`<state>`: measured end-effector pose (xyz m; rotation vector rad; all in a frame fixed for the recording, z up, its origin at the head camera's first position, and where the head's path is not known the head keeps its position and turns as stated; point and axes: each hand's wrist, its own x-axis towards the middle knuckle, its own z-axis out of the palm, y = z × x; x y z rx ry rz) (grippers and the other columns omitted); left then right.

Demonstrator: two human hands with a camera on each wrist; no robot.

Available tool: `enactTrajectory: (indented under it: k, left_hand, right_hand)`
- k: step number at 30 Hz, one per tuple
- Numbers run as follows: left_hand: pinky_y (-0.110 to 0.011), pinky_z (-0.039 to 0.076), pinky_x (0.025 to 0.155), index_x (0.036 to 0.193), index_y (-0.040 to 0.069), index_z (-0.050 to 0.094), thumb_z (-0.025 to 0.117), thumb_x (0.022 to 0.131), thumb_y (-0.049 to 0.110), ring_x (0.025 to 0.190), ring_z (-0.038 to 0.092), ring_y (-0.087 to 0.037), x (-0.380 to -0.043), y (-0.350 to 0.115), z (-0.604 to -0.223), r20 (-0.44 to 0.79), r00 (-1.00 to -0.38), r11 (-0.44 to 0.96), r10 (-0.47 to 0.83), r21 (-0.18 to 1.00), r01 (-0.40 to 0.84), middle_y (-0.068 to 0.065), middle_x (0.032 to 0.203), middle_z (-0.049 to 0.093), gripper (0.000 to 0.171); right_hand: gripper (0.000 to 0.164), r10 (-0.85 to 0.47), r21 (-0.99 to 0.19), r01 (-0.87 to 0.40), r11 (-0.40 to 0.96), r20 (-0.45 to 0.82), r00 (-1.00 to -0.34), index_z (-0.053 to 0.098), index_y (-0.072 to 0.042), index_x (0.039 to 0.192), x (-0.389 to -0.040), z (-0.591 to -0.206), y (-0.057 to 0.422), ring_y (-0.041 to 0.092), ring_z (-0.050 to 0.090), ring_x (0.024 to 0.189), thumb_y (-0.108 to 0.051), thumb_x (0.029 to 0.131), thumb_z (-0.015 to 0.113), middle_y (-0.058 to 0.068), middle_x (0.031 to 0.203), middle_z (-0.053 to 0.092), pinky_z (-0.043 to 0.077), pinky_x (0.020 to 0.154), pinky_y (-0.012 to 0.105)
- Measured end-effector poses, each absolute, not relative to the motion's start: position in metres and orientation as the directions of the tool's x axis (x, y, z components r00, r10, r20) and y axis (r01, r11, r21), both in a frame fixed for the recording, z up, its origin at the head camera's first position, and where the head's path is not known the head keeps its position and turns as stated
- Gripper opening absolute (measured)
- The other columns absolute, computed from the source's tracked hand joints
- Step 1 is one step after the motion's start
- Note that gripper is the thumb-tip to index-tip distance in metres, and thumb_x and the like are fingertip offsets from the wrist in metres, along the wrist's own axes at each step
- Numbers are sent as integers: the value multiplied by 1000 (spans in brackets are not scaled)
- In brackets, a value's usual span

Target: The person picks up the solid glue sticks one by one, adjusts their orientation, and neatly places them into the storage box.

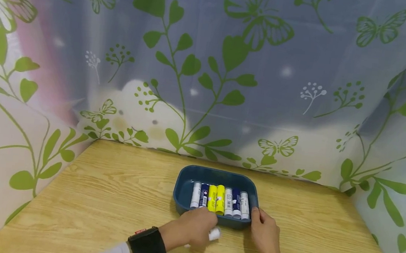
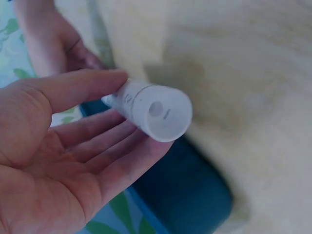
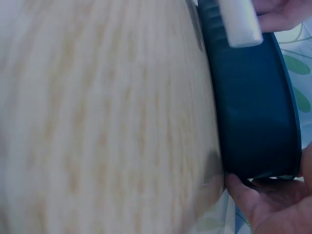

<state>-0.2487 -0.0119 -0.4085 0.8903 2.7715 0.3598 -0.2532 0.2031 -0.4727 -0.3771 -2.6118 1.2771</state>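
Just in front of a dark teal box (image 1: 185,183), my left hand (image 1: 197,226) holds a white glue stick (image 2: 168,114) between thumb and fingers. Its round flat end faces the left wrist camera, and one white end (image 1: 215,234) shows beside the hand in the head view. My right hand (image 1: 265,233) grips the box's near right corner, with the thumb low on the wall in the right wrist view. Inside the box lies a side-by-side row of several glue sticks: white ones (image 1: 229,201), dark blue ones (image 1: 236,202) and yellow ones (image 1: 220,199). The left hand overlaps the near wall.
The box stands on a wood-grain table (image 1: 124,192), towards its back edge. Curtain-like cloth (image 1: 198,101) printed with leaves and butterflies hangs behind the table and along both sides. A black band (image 1: 147,249) wraps my left wrist.
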Motion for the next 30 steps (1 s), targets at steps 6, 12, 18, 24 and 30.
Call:
enactTrajectory:
  k: [6, 12, 18, 24, 30]
  left_hand:
    - [-21, 39, 50, 69, 11, 65, 79, 77, 1, 55, 45, -9, -253, -15, -388, -145, -777, 775, 612, 306, 553, 4, 60, 51, 19]
    - [-22, 43, 53, 74, 12, 68, 82, 77, 4, 59, 50, -10, -258, -17, -374, -140, -783, 781, 606, 295, 551, 5, 65, 56, 16]
    - [-24, 46, 58, 85, 11, 72, 83, 79, 8, 70, 52, -13, -263, -18, -358, -139, -804, 800, 578, 294, 524, 2, 77, 60, 13]
    - [-24, 48, 58, 89, 9, 74, 81, 83, 8, 62, 56, -12, -273, -28, -339, -115, -803, 790, 584, 307, 530, 0, 79, 63, 9]
    - [-27, 37, 58, 67, 12, 59, 75, 85, 2, 54, 41, -12, -292, -41, -320, -74, -803, 778, 591, 316, 543, 4, 61, 45, 26]
  right_hand:
    - [36, 317, -791, 132, 598, 82, -945, 71, -9, 99, -253, -473, 203, 21, 48, 69, -34, 107, 46, 3, 68, 49, 35, 58, 32]
    - [35, 316, -789, 131, 600, 84, -945, 71, -9, 98, -253, -472, 202, 21, 48, 68, -33, 106, 46, 3, 67, 48, 35, 58, 33]
    - [36, 319, -785, 137, 605, 81, -944, 71, -8, 100, -253, -472, 202, 22, 49, 70, -33, 106, 46, 3, 69, 49, 36, 59, 32]
    - [37, 313, -793, 133, 595, 75, -947, 73, -7, 109, -253, -472, 202, 23, 50, 72, -33, 106, 46, 7, 74, 55, 36, 58, 33]
    - [37, 317, -790, 135, 598, 79, -945, 73, -7, 107, -253, -472, 202, 23, 50, 71, -33, 106, 46, 8, 74, 56, 36, 58, 33]
